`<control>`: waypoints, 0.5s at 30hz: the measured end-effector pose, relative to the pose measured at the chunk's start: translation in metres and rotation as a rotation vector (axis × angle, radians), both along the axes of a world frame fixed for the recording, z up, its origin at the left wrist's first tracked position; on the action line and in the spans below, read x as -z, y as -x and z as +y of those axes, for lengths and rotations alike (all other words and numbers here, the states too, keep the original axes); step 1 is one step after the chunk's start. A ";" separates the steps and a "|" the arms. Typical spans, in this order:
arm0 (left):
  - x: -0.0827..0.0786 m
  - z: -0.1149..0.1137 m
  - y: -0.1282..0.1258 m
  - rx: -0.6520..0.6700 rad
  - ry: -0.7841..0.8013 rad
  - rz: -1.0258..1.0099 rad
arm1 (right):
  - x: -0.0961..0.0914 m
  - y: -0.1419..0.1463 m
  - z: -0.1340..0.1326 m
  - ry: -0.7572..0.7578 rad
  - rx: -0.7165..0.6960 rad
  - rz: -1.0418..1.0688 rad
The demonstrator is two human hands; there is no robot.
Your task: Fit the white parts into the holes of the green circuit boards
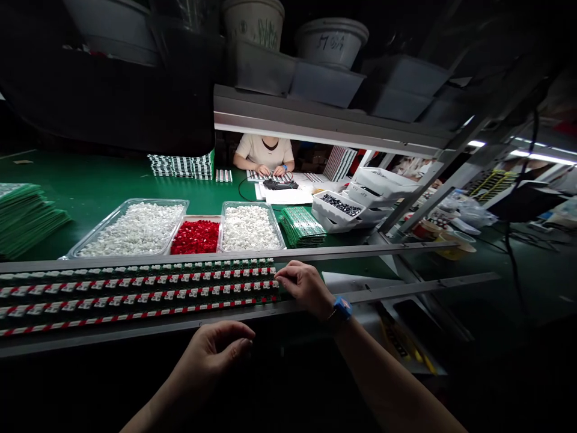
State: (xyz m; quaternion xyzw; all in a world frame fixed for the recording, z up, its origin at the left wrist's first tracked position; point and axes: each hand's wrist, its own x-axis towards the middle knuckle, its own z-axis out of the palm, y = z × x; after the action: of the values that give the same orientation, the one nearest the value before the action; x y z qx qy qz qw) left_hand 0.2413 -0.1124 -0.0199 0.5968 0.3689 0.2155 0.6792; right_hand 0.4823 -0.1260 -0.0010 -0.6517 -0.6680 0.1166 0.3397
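Note:
Rows of green circuit boards (148, 294) with white and red connectors lie along a metal rail in front of me. My right hand (309, 288), a blue watch on its wrist, is at the right end of these rows. Its thumb and forefinger pinch a small white connector at the board's edge. Below the rail, my left hand (216, 352) hovers with fingers curled and thumb close to the forefinger. Whatever it may hold is hidden. Behind the boards stand two clear trays of white connectors (135, 228) (250, 227), with red connectors (196, 236) between them.
Stacked green boards lie at the left (29, 216) and right (303, 227) of the trays. White bins (338, 207) hold dark parts. Across the green table a person (265, 153) works on boards. A shelf (315, 117) with tubs hangs overhead; slanting metal posts stand at right.

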 end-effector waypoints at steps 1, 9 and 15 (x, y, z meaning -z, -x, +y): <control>0.000 0.001 0.000 0.005 0.002 0.009 | -0.004 0.002 -0.005 -0.010 0.015 -0.009; -0.029 0.016 -0.009 -0.006 -0.159 0.116 | -0.001 0.017 -0.058 0.410 -0.215 -0.248; -0.041 0.037 -0.030 0.017 -0.537 0.239 | 0.042 0.033 -0.075 0.559 -0.013 -0.308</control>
State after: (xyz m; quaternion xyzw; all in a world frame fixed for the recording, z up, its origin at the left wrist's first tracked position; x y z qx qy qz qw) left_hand 0.2714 -0.0757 0.0207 0.7795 0.3708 0.2279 0.4506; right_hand 0.4491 -0.2006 -0.0426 -0.7254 -0.6579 0.1979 0.0414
